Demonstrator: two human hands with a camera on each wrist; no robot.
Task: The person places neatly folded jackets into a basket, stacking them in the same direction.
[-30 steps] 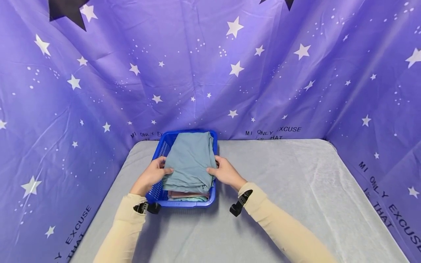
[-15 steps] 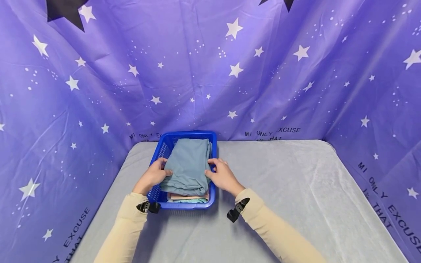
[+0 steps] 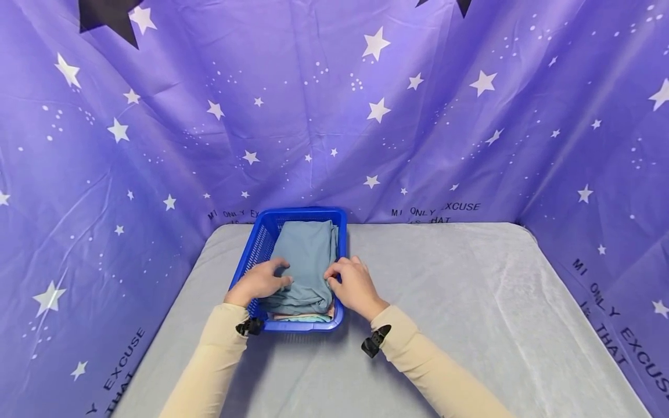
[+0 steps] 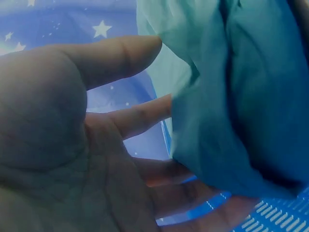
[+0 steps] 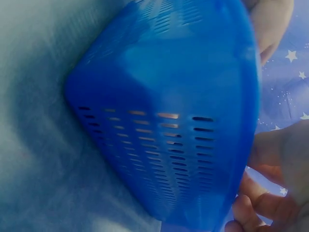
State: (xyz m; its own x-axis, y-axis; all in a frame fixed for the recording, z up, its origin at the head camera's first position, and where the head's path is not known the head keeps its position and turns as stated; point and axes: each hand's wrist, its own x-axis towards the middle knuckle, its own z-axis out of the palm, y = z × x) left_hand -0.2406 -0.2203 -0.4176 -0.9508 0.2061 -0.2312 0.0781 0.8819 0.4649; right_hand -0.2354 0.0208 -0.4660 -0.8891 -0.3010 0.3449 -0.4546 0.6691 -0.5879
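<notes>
A folded blue-grey garment (image 3: 308, 249) lies at the top of the stack in a blue plastic basket (image 3: 300, 327). Beneath its near edge show pinkish and mint-green folded fabrics (image 3: 308, 319). My left hand (image 3: 261, 280) is over the garment's left side, thumb and fingers spread apart. In the left wrist view the fingertips reach behind the hanging cloth (image 4: 207, 121), and the thumb (image 4: 125, 55) stands off. At the garment's right edge, my right hand (image 3: 357, 285) pinches the cloth between thumb and forefinger. Its other fingers (image 5: 246, 210) curl by the basket's rim in the right wrist view.
The basket stands at the back left of a table with a grey cloth (image 3: 444, 290). Purple star-printed curtains (image 3: 313, 116) hang behind and at both sides. Each wrist wears a black strap with a small device (image 3: 375, 341).
The garment has sunk lower into the basket. My left hand has let go of its left edge and slid right over it. My right thumb and forefinger have drawn together at the right edge.
</notes>
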